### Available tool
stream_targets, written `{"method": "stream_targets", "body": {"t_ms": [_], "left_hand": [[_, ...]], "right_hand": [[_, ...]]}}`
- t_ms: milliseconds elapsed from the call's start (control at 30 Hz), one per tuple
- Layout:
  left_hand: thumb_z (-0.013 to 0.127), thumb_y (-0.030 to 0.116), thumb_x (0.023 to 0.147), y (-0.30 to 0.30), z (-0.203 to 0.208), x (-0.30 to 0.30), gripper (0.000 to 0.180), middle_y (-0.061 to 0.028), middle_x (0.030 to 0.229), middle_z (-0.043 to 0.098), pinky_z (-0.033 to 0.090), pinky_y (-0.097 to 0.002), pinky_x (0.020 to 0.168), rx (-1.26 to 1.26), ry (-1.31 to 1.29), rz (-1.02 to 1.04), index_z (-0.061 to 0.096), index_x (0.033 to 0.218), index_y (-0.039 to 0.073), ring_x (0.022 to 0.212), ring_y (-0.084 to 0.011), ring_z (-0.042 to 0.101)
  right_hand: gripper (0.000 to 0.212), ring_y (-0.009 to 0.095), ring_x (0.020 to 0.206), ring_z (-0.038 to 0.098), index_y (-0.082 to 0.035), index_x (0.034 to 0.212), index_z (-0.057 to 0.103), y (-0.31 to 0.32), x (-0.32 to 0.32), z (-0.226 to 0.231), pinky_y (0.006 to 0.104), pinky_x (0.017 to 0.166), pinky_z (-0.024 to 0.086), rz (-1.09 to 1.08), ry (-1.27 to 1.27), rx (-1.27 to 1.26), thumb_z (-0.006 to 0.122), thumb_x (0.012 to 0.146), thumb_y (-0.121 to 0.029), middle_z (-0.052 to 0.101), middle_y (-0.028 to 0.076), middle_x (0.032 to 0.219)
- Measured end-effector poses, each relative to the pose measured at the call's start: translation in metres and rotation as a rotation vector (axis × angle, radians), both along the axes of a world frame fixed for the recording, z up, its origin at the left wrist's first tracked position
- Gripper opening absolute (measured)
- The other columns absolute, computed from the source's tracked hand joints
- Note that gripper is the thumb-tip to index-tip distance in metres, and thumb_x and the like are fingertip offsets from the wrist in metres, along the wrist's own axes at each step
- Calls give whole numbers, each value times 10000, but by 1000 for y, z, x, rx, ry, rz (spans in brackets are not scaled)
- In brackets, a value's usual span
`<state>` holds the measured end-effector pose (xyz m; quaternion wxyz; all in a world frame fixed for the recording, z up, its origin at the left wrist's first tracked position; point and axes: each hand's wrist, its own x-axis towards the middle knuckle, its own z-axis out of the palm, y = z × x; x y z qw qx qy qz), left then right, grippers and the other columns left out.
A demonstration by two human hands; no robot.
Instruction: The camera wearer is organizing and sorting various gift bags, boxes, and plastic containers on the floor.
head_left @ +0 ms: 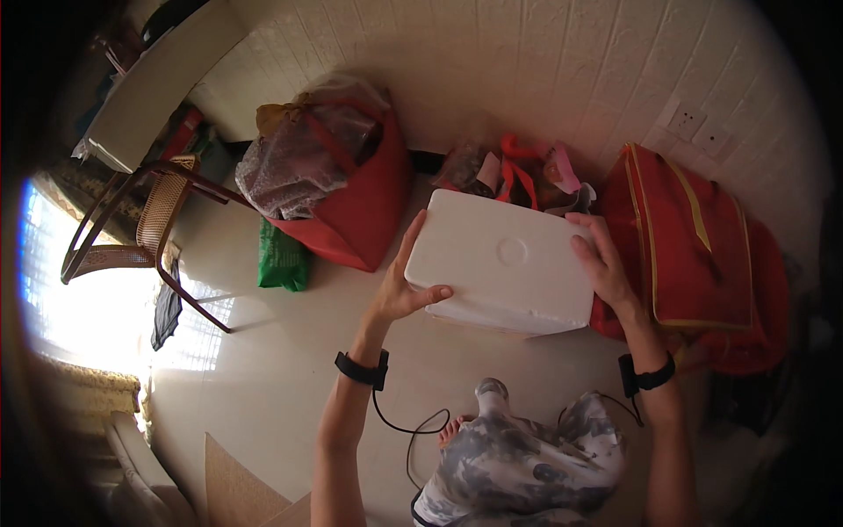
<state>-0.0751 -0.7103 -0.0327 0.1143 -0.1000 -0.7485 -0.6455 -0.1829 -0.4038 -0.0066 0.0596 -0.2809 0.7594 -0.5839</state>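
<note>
A white foam box, its top side showing a round dimple, is between my two hands in front of me. My left hand grips its left end, with the thumb lying over the near left corner. At the opposite end my right hand holds the right edge, its fingers bent onto the top. Whether the box rests on the floor or is lifted I cannot tell. A black band with a cable is on my left wrist, and another band is on the right.
Beyond the box, plastic bags with red and pink items lie by the wall. A red bag stuffed with bubble wrap stands left, beside a green packet. Right is a large red zipped bag. A cane chair stands far left.
</note>
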Motion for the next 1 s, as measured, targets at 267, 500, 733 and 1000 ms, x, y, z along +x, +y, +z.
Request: {"method": "stream_targets", "body": {"t_ms": [267, 500, 733, 1000], "left_hand": [[834, 339, 588, -7, 20, 4, 1104, -199, 1370, 391, 321, -391, 1041, -298, -52, 35, 186, 1428, 35, 1276, -307, 388], [805, 482, 601, 1, -31, 26, 1208, -230, 1451, 232, 242, -422, 1077, -33, 13, 148, 68, 1443, 26, 1353, -322, 241], [435, 784, 720, 19, -131, 69, 1049, -102, 1504, 143, 150, -484, 1082, 828, -489, 429, 30, 1467, 170, 1349, -294, 215], [348, 730, 806, 48, -197, 80, 852, -34, 1499, 168, 288, -504, 1003, 725, -825, 457, 134, 1452, 217, 1235, -319, 344]], "right_hand": [[414, 263, 1240, 325, -48, 1277, 429, -3, 11, 3, 357, 1049, 259, -20, 216, 179, 530, 887, -143, 387, 139, 1274], [501, 245, 1298, 302, -62, 1384, 304, 0, 27, -18, 334, 1068, 235, -110, -353, -357, 320, 975, -351, 325, 80, 1399], [477, 228, 1224, 431, -124, 1318, 401, 56, 59, -160, 433, 962, 400, -64, -1431, -711, 370, 943, -417, 443, 55, 1334], [413, 249, 1161, 481, -107, 1294, 419, 27, 54, -210, 433, 988, 406, 26, -1387, -860, 412, 948, -334, 480, 79, 1283]]}}
